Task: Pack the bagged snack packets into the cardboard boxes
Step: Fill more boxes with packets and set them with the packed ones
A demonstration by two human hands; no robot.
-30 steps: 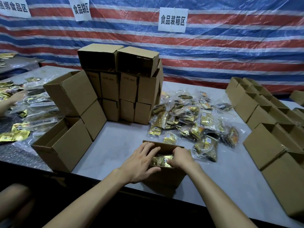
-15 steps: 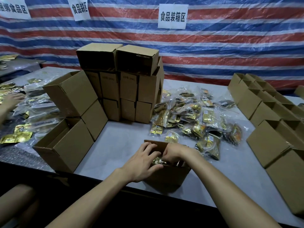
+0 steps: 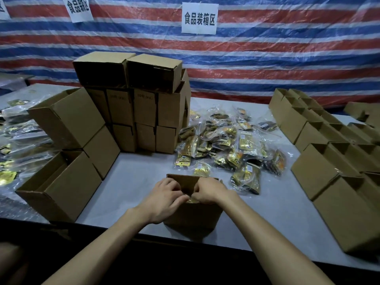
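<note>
We press both hands, left (image 3: 164, 199) and right (image 3: 209, 190), fingers curled, onto gold snack packets (image 3: 191, 200) (barely visible) inside the open cardboard box (image 3: 193, 217) on the desk (image 3: 127, 182).

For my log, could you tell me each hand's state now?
Left hand: curled at the box top; grip unclear.
Right hand: same, grip unclear.

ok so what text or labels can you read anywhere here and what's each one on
"食品装箱区": white paper sign on the striped tarp.
Second paper sign, upper left: starts "食品", rest blurred.
Stacked cardboard boxes: faint print, perhaps "10号 (KK)", not sure.
Snack packets: labels too small to read.
</note>
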